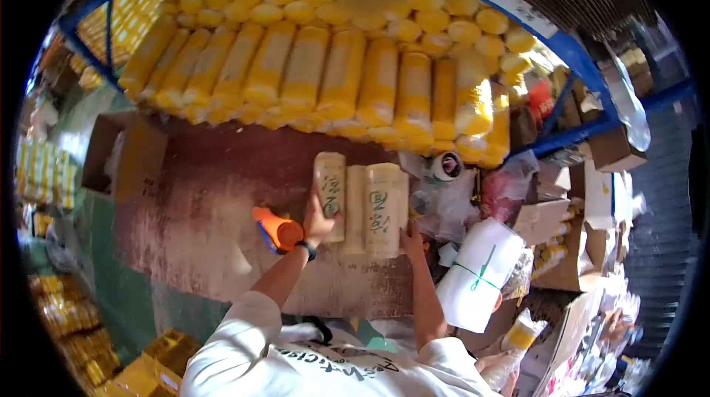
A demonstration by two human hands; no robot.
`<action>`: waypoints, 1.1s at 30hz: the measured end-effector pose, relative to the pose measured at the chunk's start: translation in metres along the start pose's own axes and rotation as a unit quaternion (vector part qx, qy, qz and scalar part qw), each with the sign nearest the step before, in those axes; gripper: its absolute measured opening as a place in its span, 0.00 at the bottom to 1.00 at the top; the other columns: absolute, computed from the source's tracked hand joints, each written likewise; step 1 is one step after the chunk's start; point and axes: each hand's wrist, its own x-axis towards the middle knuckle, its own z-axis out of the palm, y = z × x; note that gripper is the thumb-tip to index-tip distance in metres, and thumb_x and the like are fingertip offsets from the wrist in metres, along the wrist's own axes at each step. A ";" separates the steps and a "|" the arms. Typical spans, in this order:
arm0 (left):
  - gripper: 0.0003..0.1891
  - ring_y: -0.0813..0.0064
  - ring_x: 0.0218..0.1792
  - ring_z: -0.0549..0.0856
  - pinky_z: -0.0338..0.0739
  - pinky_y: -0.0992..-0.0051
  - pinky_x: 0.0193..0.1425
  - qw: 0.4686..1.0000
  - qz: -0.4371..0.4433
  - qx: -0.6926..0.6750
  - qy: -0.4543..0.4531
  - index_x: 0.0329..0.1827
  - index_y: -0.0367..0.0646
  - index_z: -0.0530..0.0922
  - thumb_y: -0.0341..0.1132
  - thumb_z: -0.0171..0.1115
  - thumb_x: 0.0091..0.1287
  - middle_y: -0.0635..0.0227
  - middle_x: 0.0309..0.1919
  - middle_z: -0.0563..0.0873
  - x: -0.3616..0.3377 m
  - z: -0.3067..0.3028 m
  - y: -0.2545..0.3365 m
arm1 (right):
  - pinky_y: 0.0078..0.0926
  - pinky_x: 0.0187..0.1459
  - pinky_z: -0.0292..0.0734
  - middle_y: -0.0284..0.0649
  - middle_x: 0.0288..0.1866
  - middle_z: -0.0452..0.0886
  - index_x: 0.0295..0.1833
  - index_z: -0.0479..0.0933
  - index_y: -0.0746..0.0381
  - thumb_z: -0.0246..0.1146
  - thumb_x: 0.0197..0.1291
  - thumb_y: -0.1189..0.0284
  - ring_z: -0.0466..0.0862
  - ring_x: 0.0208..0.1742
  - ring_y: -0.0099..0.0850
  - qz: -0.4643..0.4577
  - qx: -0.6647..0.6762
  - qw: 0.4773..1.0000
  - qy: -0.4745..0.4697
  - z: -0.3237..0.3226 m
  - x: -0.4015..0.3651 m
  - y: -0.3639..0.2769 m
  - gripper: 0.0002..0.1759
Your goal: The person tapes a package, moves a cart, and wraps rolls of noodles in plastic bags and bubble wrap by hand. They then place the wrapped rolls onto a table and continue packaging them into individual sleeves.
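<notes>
My left hand (319, 221), with a dark band at the wrist, is closed around a narrow cream package with green print (330, 194). Right beside it on the reddish-brown table (214, 249) stand wider cream packages with green print (383, 208). My right hand (411, 240) rests against their right edge near the lower corner; its fingers are partly hidden, so its grip is unclear. An orange tape dispenser (281, 232) lies just left of my left hand.
Yellow wrapped rolls (303, 64) are stacked along the table's far side, under a blue rack frame (584, 64). An open cardboard box (140, 153) stands at left. A white roll tied with green (477, 271) lies at right. Another person's hand (510, 382) is near a wrapped roll at lower right.
</notes>
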 end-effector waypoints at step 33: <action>0.17 0.63 0.53 0.76 0.72 0.65 0.56 0.882 0.325 0.269 -0.210 0.49 0.42 0.76 0.37 0.58 0.57 0.62 0.46 0.78 -0.237 -0.203 -0.040 | 0.66 0.65 0.52 0.52 0.72 0.54 0.61 0.69 0.62 0.63 0.51 0.64 0.53 0.73 0.52 -0.425 -0.307 0.833 -0.178 0.171 -0.183 -0.151 0.30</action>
